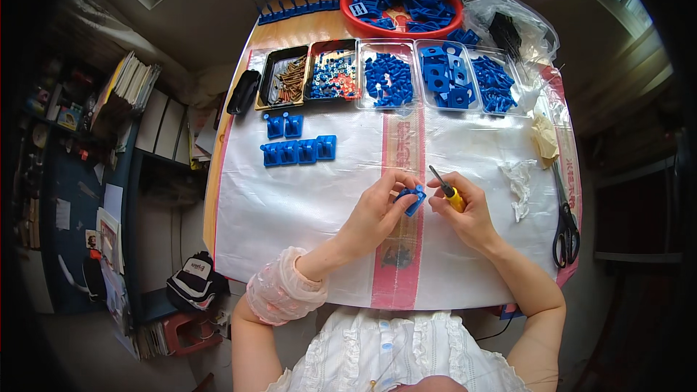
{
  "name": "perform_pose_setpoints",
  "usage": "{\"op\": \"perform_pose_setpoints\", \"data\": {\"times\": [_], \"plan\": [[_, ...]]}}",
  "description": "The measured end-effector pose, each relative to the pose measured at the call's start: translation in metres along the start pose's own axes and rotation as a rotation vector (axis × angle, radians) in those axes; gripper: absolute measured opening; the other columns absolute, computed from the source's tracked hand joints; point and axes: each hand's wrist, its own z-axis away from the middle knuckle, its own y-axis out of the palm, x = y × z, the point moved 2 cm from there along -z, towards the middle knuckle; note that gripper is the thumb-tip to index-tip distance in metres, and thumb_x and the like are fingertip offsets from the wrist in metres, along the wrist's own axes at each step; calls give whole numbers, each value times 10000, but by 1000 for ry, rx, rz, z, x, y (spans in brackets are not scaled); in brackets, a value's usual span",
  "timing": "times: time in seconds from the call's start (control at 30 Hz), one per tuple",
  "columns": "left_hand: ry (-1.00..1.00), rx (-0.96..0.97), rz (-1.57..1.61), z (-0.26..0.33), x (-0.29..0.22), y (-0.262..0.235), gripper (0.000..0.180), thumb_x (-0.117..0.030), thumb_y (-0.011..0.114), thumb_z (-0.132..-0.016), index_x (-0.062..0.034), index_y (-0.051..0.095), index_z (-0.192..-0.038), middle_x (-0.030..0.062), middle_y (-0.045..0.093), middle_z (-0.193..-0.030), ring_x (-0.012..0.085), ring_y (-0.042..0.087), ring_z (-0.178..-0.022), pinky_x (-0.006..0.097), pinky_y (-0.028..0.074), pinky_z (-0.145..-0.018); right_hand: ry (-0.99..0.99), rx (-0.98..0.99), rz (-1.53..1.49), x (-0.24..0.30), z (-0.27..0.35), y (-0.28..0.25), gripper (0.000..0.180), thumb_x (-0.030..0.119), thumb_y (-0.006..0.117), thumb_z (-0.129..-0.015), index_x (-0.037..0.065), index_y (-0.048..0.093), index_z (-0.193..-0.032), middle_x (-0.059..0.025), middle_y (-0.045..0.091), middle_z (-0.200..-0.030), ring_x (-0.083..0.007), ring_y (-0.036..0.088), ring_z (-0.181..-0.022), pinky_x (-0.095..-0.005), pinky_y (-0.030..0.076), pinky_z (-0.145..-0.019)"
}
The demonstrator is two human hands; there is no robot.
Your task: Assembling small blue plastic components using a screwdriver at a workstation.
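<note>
White shirt (385, 345) lies just behind the grip. Left hand (379, 202) pinches a blue part (415, 205) at its fingertips; right hand (470, 210), beside it, clasps a screwdriver (455, 199). Part looks light, stiff, best held by its edges.

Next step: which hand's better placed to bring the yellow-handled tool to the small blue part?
Probably the right hand: it grips the yellow-handled tool close beside the blue part, while the left hand is occupied holding that part.

Homelike room: books (133, 88), backpack (193, 292)
</note>
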Motion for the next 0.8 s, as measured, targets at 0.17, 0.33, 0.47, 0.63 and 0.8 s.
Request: {"op": "perform_pose_setpoints", "data": {"times": [0.17, 0.33, 0.47, 0.63, 0.8], "plan": [[-91, 79, 138, 3, 3, 2, 149, -11, 567, -1046, -9, 555, -1195, 81, 585, -1270, 139, 618, -1156, 318, 549, -1000, -64, 68, 35, -5, 3, 4, 201, 30, 735, -936, 3, 678, -1127, -19, 699, -932, -60, 601, -857, -241, 477, -742], [-175, 51, 462, 1, 12, -7, 164, -6, 594, -1030, -15, 577, -1193, 116, 559, -1338, 158, 614, -1187, 314, 532, -1028, -50, 13, -57, -1, 2, 5, 225, 32, 705, -954, -7, 657, -1170, -37, 703, -940, -66, 628, -881, -241, 486, -753], [-203, -18, 565, -4, 15, -26, 175, -25, 625, -1021, -52, 576, -1187, 147, 607, -1357, 163, 629, -1184, 342, 535, -1044, 12, -10, -105, 0, 3, 3, 211, 58, 690, -970, -7, 658, -1168, -50, 700, -910, -75, 639, -835, -255, 493, -725], [-194, -64, 570, -6, 19, -43, 186, -86, 644, -1029, -69, 580, -1202, 119, 690, -1253, 171, 664, -1163, 330, 538, -1058, -53, -63, 190, -7, 1, -4, 186, 48, 701, -949, 7, 680, -1129, -79, 696, -841, -108, 645, -707, -267, 488, -633], [-227, -91, 570, -8, 14, -42, 186, -111, 598, -1057, -69, 573, -1237, 132, 694, -1234, 233, 692, -1155, 371, 565, -1032, -300, -150, 386, 2, -4, -4, 234, 26, 766, -873, 39, 700, -1097, -106, 684, -806, -204, 639, -619, -315, 486, -571]]}}
